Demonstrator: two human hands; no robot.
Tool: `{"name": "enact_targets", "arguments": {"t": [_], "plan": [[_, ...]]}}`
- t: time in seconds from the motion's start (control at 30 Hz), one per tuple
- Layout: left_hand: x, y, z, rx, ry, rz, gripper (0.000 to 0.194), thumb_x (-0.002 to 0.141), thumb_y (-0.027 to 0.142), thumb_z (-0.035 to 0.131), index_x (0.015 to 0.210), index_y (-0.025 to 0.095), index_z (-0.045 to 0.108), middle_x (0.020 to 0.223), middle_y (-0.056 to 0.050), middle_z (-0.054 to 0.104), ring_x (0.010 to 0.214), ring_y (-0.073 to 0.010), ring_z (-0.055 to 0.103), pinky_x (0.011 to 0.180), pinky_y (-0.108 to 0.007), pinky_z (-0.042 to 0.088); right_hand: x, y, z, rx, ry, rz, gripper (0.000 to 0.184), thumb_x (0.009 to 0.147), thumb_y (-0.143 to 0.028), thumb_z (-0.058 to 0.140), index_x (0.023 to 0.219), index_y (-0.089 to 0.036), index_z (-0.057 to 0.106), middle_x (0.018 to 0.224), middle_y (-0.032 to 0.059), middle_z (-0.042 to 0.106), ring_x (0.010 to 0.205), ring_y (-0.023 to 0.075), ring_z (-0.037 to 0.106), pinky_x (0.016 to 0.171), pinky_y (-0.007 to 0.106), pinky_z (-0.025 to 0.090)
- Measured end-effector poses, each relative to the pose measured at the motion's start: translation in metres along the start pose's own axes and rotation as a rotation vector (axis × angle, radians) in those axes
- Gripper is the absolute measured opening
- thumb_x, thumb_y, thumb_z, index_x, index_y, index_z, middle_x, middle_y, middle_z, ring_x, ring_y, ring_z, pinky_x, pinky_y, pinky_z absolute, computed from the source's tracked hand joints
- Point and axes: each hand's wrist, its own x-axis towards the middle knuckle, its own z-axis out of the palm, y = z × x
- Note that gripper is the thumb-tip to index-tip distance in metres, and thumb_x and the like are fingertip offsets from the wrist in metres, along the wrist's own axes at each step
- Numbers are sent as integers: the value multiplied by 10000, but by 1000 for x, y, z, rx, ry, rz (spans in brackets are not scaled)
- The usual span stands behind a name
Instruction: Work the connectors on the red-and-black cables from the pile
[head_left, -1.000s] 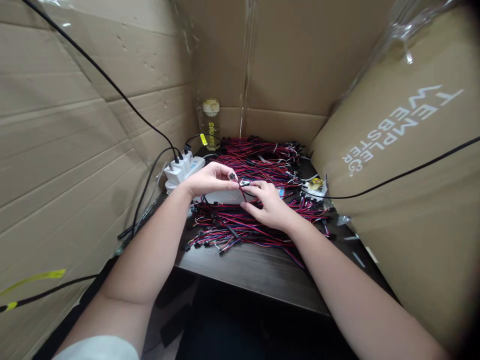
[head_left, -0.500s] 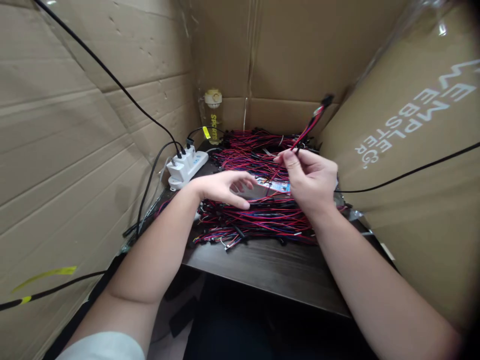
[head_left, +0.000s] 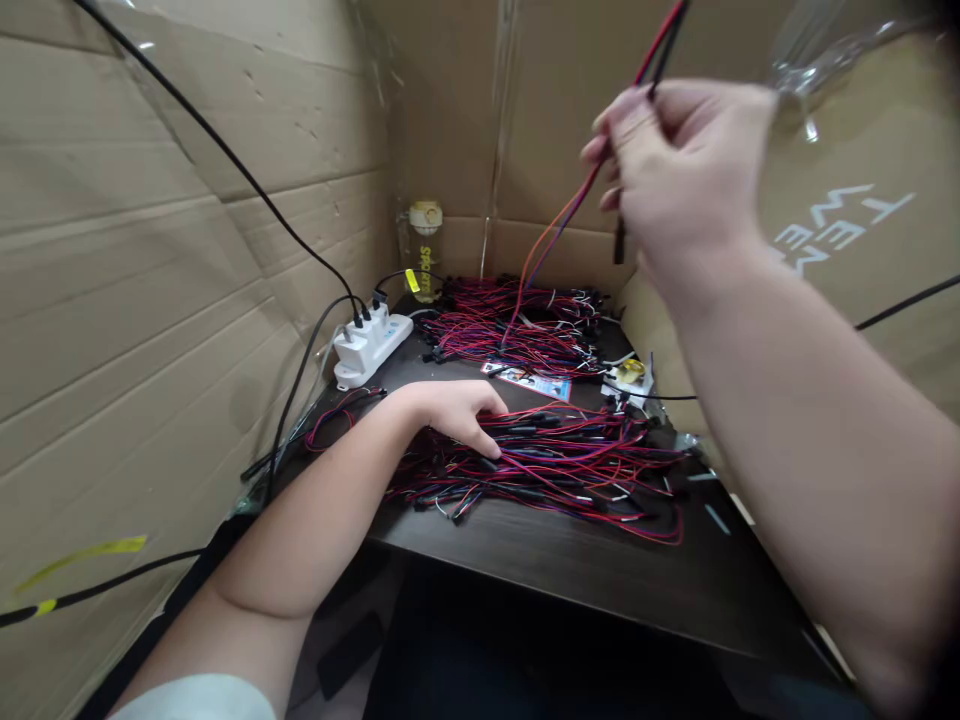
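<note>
A red-and-black wire harness (head_left: 592, 178) crosses the upper right, pinched high in the right hand (head_left: 686, 170), apparently so its length hangs free. At centre, the left hand (head_left: 461, 408) meets the front wire pile (head_left: 570, 450), thumb and fingers parted; whether it grips, I cannot tell.

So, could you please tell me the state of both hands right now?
Left hand: partly open, at the near wire pile.
Right hand: closed, holding red and black wires.
</note>
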Motion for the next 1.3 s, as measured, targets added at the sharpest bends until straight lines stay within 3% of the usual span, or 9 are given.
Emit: {"name": "enact_targets", "arguments": {"t": [0.1, 0.3, 0.4, 0.53, 0.63, 0.77, 0.87, 1.03, 1.3], "plan": [[2, -8, -2, 94, 104, -21, 387, 709, 368, 827, 1053, 194, 798, 907, -20, 796, 779, -192, 704, 702, -261, 492, -16, -30, -21, -29, -152, -37, 242, 988, -328, 662, 880, -137, 763, 767, 42, 718, 555, 75, 583, 473, 220, 434], [-3, -19, -9, 121, 195, 1, 411, 778, 461, 765, 1091, 195, 782, 998, -50, 787, 878, -200, 713, 750, -269, 507, -70, -49, -53, 126, -505, 288, 235, 924, -362, 745, 782, -179, 789, 623, 22, 691, 468, 65, 563, 397, 188, 401], [-4, -23, -11, 115, 302, 32, 374, 834, 402, 697, 1120, 167, 754, 1051, -78, 774, 943, -207, 710, 805, -285, 525, -82, -39, -58, 333, -501, 451, 234, 911, -388, 754, 783, -194, 784, 590, 1, 645, 441, 57, 543, 332, 169, 348], [-2, -23, -9, 122, 341, 29, 333, 813, 340, 699, 1077, 145, 754, 995, -85, 776, 871, -203, 710, 783, -299, 538, -91, -36, -58, 542, -252, 552, 190, 925, -337, 730, 782, -215, 756, 607, -23, 611, 403, 29, 477, 270, 155, 213], [-2, -18, -8, 123, 414, 71, 280, 826, 294, 676, 1050, 146, 752, 1006, -77, 774, 898, -197, 701, 830, -307, 535, -96, -37, -56, 675, -255, 648, 205, 874, -373, 771, 769, -202, 730, 587, -34, 587, 329, 18, 379, 231, 174, 135], [-4, -10, -8, 76, 529, 145, 240, 841, 303, 670, 989, 132, 752, 904, -66, 773, 822, -184, 691, 790, -301, 531, -117, -28, -46, 760, -315, 761, 282, 833, -445, 801, 842, -177, 714, 636, -30, 618, 348, 9, 384, 246, 144, 170], [-3, -9, -10, -69, 541, 231, 263, 892, 353, 623, 937, 124, 744, 847, -74, 766, 789, -175, 691, 744, -278, 525, -147, -10, -25, 696, -594, 921, 387, 795, -501, 817, 867, -134, 718, 636, -5, 641, 347, 18, 409, 273, 144, 255], [3, -16, -12, -156, 510, 263, 279, 868, 319, 536, 832, 127, 735, 773, -76, 755, 737, -181, 697, 736, -292, 546, -190, 23, 10, 586, -537, 900, 486, 754, -582, 802, 756, -107, 698, 690, 40, 686, 367, 27, 454, 309, 156, 335], [-6, -14, -11, 11, 688, 176, 226, 866, 252, 507, 800, 146, 696, 648, -7, 675, 604, -136, 598, 615, -258, 450, -194, 27, 26, 469, -571, 837, 500, 775, -605, 749, 714, -110, 711, 572, 20, 633, 349, 52, 461, 312, 172, 345]]}}
